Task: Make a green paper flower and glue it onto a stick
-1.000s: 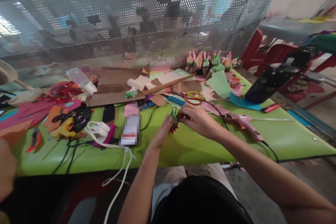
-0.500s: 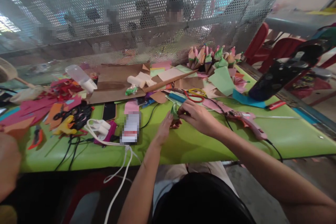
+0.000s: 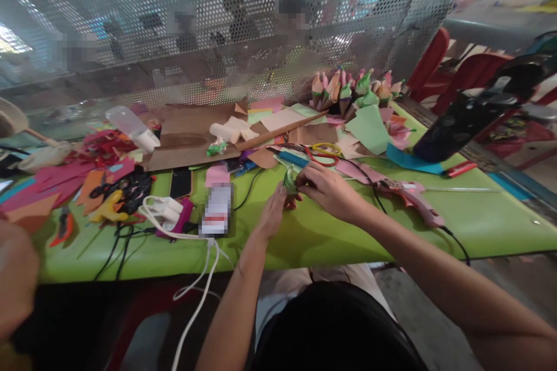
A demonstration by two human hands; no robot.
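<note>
A small paper ice cream cone with a pale green swirled top (image 3: 289, 178) is held upright over the green tabletop (image 3: 331, 243). Wrapped round its lower part is my left hand (image 3: 275, 208), fingers closed. My right hand (image 3: 324, 186) pinches at the right side of the swirl, and its fingertips hide part of the paper. Just behind the hands lie red-handled scissors (image 3: 322, 157) and a blue stick-like item (image 3: 290, 157). To the right rests a pink hot glue gun (image 3: 411, 197) with a clear glue stick in its back.
Finished paper cones (image 3: 348, 90) stand in a cluster at the back right. A dark bottle (image 3: 448, 127) stands near the right edge. Phones, white cables (image 3: 213, 269), pliers (image 3: 65, 226) and paper scraps (image 3: 65, 179) cover the left. Another person's arm (image 3: 15, 278) shows at far left.
Both hands keep nearly the same hold on the paper cone, with only slight finger movement. The view has shifted a little, and the other person's arm at left shows slightly more.
</note>
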